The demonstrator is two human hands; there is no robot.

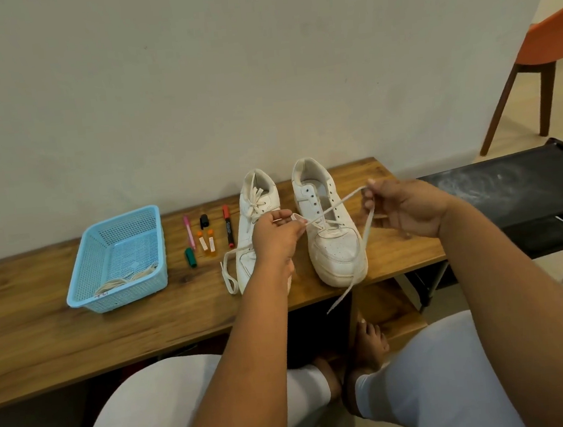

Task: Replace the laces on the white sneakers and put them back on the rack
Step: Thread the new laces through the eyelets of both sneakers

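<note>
Two white sneakers stand side by side on a wooden desk (43, 322), toes toward the person. Over the right sneaker (329, 222), the left hand (277, 236) pinches one end of a white lace (336, 204) threaded through its lowest eyelets, while the right hand (407, 208) grips the other end, whose tail hangs past the desk edge. Left of that shoe sits the left sneaker (250, 226), still laced, then markers (228, 225) and a blue basket (119, 260) holding coiled laces. A black rack (518, 187) stands to its right.
</note>
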